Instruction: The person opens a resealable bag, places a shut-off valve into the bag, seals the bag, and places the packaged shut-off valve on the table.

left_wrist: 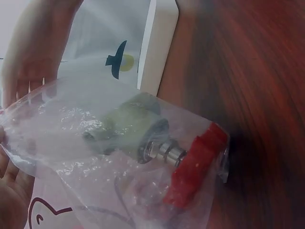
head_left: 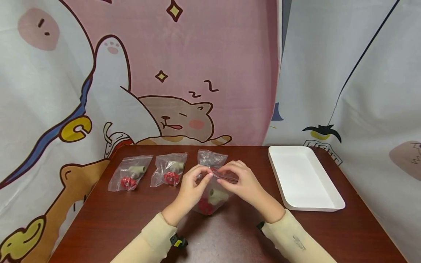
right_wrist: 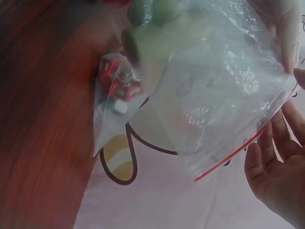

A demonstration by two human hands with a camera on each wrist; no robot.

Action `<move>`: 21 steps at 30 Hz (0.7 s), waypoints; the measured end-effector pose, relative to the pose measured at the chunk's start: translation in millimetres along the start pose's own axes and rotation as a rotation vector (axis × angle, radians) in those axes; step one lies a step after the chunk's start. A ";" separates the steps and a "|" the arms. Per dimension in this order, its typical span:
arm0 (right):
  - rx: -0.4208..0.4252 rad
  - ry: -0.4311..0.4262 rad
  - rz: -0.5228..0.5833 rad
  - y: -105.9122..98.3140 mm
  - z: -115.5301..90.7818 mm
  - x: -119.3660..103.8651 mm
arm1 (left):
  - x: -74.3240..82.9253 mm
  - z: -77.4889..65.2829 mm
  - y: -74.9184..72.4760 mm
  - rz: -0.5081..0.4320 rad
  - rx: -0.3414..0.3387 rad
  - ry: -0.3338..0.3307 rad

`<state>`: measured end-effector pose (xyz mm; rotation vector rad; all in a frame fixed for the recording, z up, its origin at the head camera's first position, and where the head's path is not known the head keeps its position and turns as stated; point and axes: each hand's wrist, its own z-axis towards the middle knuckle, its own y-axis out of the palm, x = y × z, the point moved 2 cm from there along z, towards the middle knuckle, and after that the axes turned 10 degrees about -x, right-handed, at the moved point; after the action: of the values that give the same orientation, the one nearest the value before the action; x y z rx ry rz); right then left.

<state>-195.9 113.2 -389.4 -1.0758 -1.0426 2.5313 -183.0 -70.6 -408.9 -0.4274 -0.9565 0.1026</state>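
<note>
Both hands hold one clear zip bag [head_left: 205, 197] up over the table by its top edge. The left hand [head_left: 192, 184] pinches that edge between thumb and fingers on its left side. On the right side the right hand [head_left: 245, 182] pinches it too. Inside hangs a valve with an olive-green body [left_wrist: 128, 126], a metal stem [left_wrist: 167, 151] and a red handwheel [left_wrist: 198, 167]. A red line [right_wrist: 233, 153] runs along the bag's edge in the right wrist view. Just behind the hands lies another clear bag [head_left: 210, 157], partly hidden by them.
Two more bagged valves lie on the brown table [head_left: 131, 226] to the left, one in a left bag [head_left: 115, 182] and one in a middle bag [head_left: 161, 170]. A white tray [head_left: 307, 179] sits at the right. A printed cloth [head_left: 243, 73] hangs behind the table.
</note>
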 end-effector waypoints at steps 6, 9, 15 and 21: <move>-0.037 -0.011 0.061 4.9 7.1 0.8 | -3.7 -0.4 0.1 -0.016 -0.009 0.010; -0.031 -0.025 0.090 5.0 8.4 0.4 | -2.5 0.0 0.1 -0.016 -0.014 0.018; -0.013 -0.030 0.139 -8.0 12.5 -32.2 | 3.9 0.7 -0.6 -0.003 -0.015 0.013; 0.004 -0.047 0.166 -10.2 11.7 -39.7 | 1.7 -0.2 0.9 0.018 -0.015 0.039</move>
<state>-176.5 97.5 -354.9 -1.1517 -0.9985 2.6989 -181.7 -69.4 -408.0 -0.4501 -0.9159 0.1036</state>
